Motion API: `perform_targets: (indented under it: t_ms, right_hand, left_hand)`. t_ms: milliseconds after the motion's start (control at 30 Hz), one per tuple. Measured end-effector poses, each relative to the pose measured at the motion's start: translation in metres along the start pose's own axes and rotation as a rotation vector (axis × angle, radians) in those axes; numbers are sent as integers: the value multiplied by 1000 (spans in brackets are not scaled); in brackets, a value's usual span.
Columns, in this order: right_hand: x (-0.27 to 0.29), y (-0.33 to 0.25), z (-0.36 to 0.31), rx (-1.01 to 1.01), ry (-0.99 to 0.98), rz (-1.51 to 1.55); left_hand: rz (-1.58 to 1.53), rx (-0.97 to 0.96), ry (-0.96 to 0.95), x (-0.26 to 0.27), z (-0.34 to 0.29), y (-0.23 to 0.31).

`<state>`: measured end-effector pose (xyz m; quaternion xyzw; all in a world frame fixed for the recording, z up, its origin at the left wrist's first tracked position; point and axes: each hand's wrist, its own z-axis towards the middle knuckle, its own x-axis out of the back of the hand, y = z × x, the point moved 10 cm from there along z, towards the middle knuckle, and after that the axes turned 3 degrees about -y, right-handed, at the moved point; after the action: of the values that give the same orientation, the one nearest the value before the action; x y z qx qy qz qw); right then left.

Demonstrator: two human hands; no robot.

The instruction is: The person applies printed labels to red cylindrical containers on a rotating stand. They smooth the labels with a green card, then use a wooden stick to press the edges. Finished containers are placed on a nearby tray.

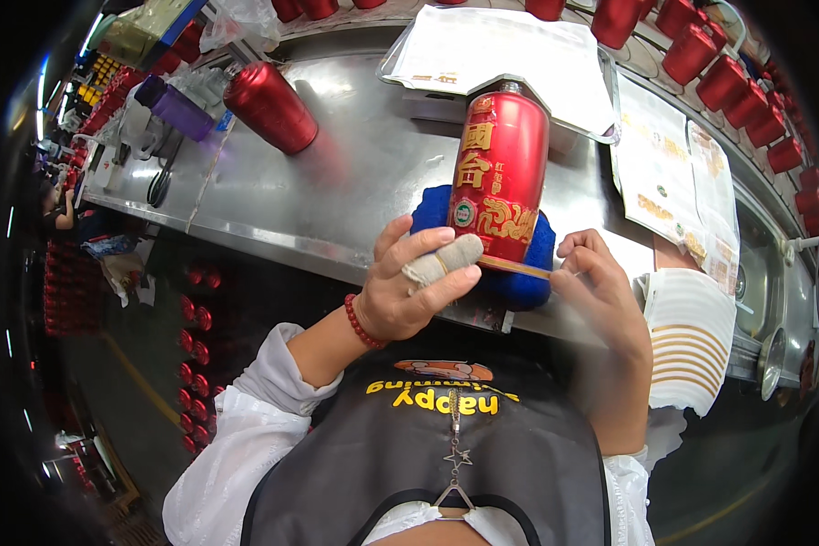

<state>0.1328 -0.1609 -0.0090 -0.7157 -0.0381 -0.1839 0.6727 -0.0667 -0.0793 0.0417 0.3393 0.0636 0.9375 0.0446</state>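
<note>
A red bottle (510, 173) with gold decals lies on its side on a blue cloth pad (541, 250), its base toward me. My left hand (405, 282) rests against the base end, fingers stretched and apart. One of its fingers is wrapped in pale cloth, and its tip presses by the left end of a narrow gold strip (517, 266). The strip runs across the bottle's lower edge to my right hand (596, 287), which pinches its other end between thumb and fingers. That hand is partly blurred.
On the metal table (355, 200) stand another red bottle (270, 107) and a purple bottle (175, 107). White decal sheets (500, 45) lie on a tray at the back. A sheet of gold strips (690, 341) hangs at right. Scissors (161, 182) lie at left.
</note>
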Motion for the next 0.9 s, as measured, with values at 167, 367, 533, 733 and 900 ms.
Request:
perform_targets:
  t_ms: [167, 367, 533, 733, 900]
  right_hand:
    - [1, 2, -2, 81, 40, 22]
    - [1, 0, -1, 107, 32, 2]
    - [-6, 2, 2, -3, 14, 78]
    - [-9, 3, 6, -39, 0, 53]
    - [-6, 4, 2, 4, 42, 58]
  left_hand:
    - [107, -212, -86, -4, 13, 15]
    - [182, -387, -156, -26, 29, 33]
    - [-39, -18, -172, -29, 35, -4]
    - [-176, 128, -29, -10, 13, -12]
    - [73, -81, -70, -2, 3, 11]
